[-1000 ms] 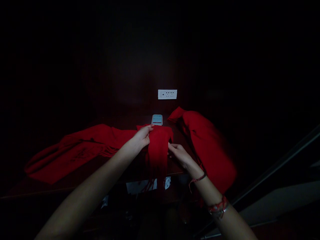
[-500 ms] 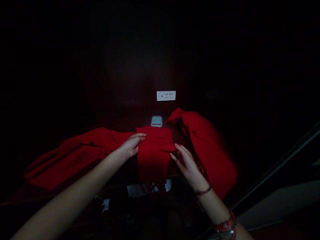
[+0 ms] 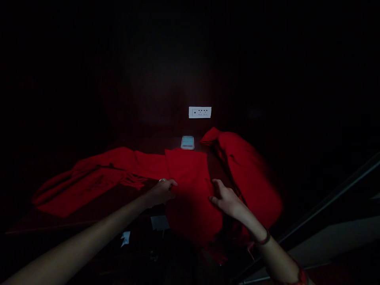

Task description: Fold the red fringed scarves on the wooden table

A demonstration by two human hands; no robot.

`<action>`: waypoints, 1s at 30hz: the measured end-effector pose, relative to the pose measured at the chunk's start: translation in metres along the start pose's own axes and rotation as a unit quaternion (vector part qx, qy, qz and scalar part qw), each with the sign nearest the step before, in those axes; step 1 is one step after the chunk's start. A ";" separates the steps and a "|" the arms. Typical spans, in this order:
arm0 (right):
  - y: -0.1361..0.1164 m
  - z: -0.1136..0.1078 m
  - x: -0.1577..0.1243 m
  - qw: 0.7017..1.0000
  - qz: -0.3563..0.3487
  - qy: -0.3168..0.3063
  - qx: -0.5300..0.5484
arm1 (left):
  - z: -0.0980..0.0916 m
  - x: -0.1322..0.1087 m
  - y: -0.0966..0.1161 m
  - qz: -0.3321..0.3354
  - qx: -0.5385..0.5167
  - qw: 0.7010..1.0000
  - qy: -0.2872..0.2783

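Observation:
A red fringed scarf (image 3: 190, 186) lies in front of me on a dark surface, its near end hanging over the front edge. A red length runs on to the left and ends in a fringe. At the scarf's left edge, my left hand (image 3: 162, 193) is closed with its fingertips on the cloth; a ring shows on it. My right hand (image 3: 228, 199) is beside the right edge, thumb and finger apart, the other fingers partly hidden. It seems free of the cloth, though I cannot tell whether a fingertip touches it.
Another heap of red cloth (image 3: 252, 174) lies on the right. A small pale rectangular item (image 3: 187, 142) sits behind the scarf, below a white wall socket (image 3: 200, 112). White papers (image 3: 159, 223) show below the front edge. The surroundings are very dark.
Both hands have come nearer to me along the scarf. The fold between them has opened out, and the near end hangs lower and further right. The right hand's fingers have come off the edge.

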State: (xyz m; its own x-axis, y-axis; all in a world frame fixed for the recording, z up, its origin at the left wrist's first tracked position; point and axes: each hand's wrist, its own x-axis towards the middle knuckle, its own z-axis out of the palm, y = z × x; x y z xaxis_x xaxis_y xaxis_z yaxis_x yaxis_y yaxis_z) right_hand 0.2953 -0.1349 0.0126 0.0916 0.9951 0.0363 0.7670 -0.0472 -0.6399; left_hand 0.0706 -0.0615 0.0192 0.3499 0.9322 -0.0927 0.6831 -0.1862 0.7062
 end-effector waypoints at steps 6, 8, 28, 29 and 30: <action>-0.002 0.005 0.032 0.998 0.017 0.051 -0.019 | -0.001 0.025 0.001 0.087 0.217 0.967 0.105; -0.001 0.007 0.044 0.997 0.025 0.074 -0.030 | 0.001 0.036 0.000 0.077 0.231 0.965 0.094; -0.004 0.002 0.055 0.944 -0.085 0.031 -0.317 | 0.018 0.050 -0.019 0.074 0.297 0.952 0.004; -0.004 0.001 0.053 0.941 -0.089 0.028 -0.327 | 0.018 0.049 -0.020 0.081 0.296 0.952 0.006; -0.004 -0.002 0.052 0.940 -0.091 0.016 -0.330 | 0.017 0.048 -0.021 0.089 0.295 0.951 0.013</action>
State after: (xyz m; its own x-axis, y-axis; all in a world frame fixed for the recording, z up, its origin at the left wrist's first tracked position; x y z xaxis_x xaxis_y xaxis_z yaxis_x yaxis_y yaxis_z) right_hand 0.2981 -0.0828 0.0185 -0.0677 0.9894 0.1286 0.9976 0.0691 -0.0065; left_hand 0.0842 -0.0177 -0.0115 0.4825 0.8758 0.0138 0.8582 -0.4758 0.1923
